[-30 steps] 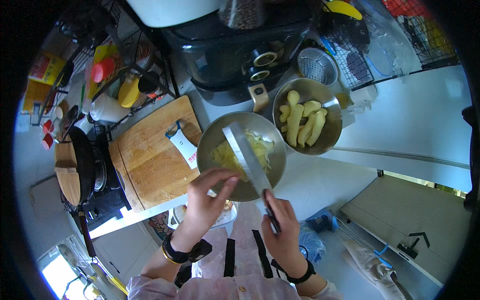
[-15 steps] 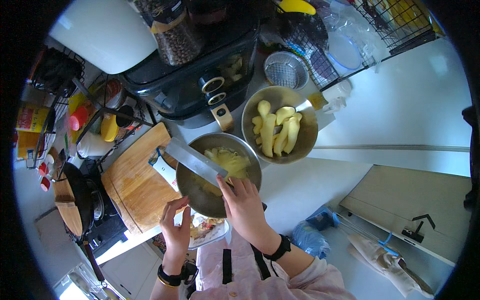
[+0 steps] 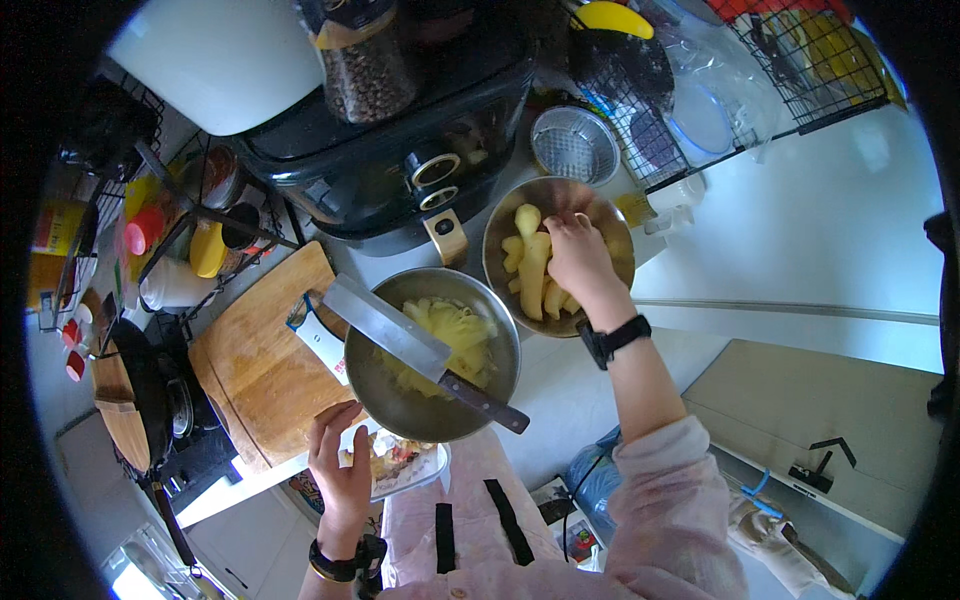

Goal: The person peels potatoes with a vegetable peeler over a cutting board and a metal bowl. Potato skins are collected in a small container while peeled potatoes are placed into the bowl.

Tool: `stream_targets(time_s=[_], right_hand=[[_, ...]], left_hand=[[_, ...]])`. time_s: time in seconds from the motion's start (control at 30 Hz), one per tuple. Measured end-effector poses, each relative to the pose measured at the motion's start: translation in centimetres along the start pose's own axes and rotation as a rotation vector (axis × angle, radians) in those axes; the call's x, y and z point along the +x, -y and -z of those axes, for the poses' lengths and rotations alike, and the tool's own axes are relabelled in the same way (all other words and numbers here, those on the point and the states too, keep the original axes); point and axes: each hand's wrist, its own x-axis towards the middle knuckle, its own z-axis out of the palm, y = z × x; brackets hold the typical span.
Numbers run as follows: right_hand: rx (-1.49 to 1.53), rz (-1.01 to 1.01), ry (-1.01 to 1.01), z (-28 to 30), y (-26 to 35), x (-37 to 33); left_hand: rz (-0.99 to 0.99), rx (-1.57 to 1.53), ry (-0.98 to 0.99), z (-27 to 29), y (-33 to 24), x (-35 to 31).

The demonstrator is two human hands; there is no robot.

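2 round, smooth steel bowls are sitting side by side. The near bowl is holding a loose heap of thin, pale-yellow slices. 1 cleaver, broad flat steel blade and riveted dark handle, is lying across that bowl, nobody gripping it. The far bowl is holding peeled, smooth yellow pieces, long and knobby; at least 4 are showing, full count blocked by the hand.

Right hand is angling into the far bowl, fingers down at the pieces; can't tell if its grip is pinching 1. Left hand is hovering near the near bowl's rim with an empty grip, thumb and fingers spread, fingers slightly bent.

Left of the bowls, 1 grained wooden board is carrying 1 white flat-handled tool with a blue-edged head. 1 white plastic tray of mixed scraps is sitting below the near bowl.
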Motion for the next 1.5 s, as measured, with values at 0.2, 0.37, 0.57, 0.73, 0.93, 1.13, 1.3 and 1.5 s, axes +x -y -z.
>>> stream_targets(time_s=[0.2,0.37,0.57,0.73,0.93,1.13,1.3,1.5], right_hand=[[-0.066,0.117,0.002,1.1,-2.5,1.4],[0.060,-0.032,0.110,3.7,-3.6,0.1],[0.105,-0.001,0.109,2.4,-2.8,0.3],[-0.070,0.090,0.116,0.8,-2.9,2.0],[0.003,-0.133,-0.025,2.3,-2.8,1.1],[-0.132,-0.116,-0.029,2.0,-1.8,0.1],[-0.056,-0.226,0.057,0.1,-1.8,1.1],[-0.088,-0.225,0.122,-0.7,-3.4,2.0]], left_hand=[[0.048,-0.019,-0.001,1.0,0.1,-0.5],[0.071,-0.043,-0.027,1.6,0.7,-0.8],[0.071,-0.095,0.023,1.3,1.1,-0.7],[0.063,-0.107,0.046,2.0,1.2,-0.9],[0.123,-0.112,0.033,3.6,2.6,-1.7],[0.100,-0.106,0.044,4.2,3.9,-2.1],[0.070,-0.104,0.058,4.4,4.3,-2.6],[0.070,-0.100,0.065,5.2,5.1,-3.3]])
